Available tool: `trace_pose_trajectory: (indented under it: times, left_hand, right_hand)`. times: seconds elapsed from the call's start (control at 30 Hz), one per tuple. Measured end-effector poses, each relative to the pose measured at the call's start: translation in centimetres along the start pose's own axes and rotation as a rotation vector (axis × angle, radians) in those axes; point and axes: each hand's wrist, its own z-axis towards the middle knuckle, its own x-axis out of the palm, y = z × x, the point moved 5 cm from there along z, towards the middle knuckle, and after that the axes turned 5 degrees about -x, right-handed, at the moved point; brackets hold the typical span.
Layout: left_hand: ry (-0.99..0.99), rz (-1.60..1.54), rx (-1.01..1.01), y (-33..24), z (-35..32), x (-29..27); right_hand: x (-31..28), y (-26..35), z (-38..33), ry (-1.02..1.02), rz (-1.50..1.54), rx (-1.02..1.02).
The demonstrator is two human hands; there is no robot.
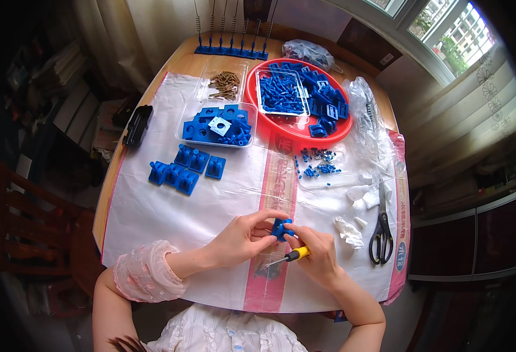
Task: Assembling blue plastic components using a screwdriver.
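Near the front middle of the table, my left hand (pixel 247 234) grips a small blue plastic part (pixel 281 229) between thumb and fingers. My right hand (pixel 316 253) pinches the same part from the other side with thumb and index finger. Tucked in the right hand's lower fingers is a screwdriver (pixel 297 253) with a yellow and black handle, its metal shaft pointing left and down toward the table. Fingers cover much of the blue part. Several blue assembled pieces on square bases (pixel 186 169) stand in a group to the left, beyond my left hand.
A clear tub of blue plates (pixel 196 141), a tray of brass-coloured screws (pixel 225 85) and a red basin (pixel 252 108) of blue parts stand farther back. Tiny blue pieces (pixel 319 167) lie in a clear tray. Black scissors (pixel 381 234) and crumpled tissue (pixel 348 233) lie at right.
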Motion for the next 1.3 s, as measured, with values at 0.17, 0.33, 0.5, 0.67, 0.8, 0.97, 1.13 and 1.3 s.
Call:
trace_pose_trajectory:
  times: [0.17,0.33,0.5,0.67,0.8,0.97,1.13,1.3]
  left_hand:
    - [-0.005,0.027,0.003,0.31,0.03,-0.07]
    - [-0.005,0.03,0.026,0.24,0.04,-0.02]
    - [-0.01,0.016,0.027,0.39,0.16,-0.07]
    - [-0.001,0.029,0.057,0.29,0.21,0.01]
    - [-0.007,0.022,0.02,0.17,0.07,0.14]
    - [0.01,0.004,-0.032,0.62,0.15,0.04]
    - [-0.001,0.009,-0.033,0.75,0.17,0.04]
    - [-0.017,-0.006,-0.047,0.88,0.12,0.05]
  right_hand:
    - [0.01,0.1,0.13,0.001,0.034,0.02]
    - [-0.07,0.14,0.14,0.001,0.051,0.029]
    - [-0.21,0.17,0.26,0.01,0.054,0.062]
    - [-0.31,0.19,0.38,-0.007,0.108,0.131]
    - [-0.35,0.05,0.38,-0.018,0.101,0.12]
    - [-0.46,0.42,0.52,-0.029,0.035,0.064]
    - [-0.22,0.26,0.16,-0.034,0.037,0.045]
    - [-0.09,0.45,0.07,-0.021,0.013,0.008]
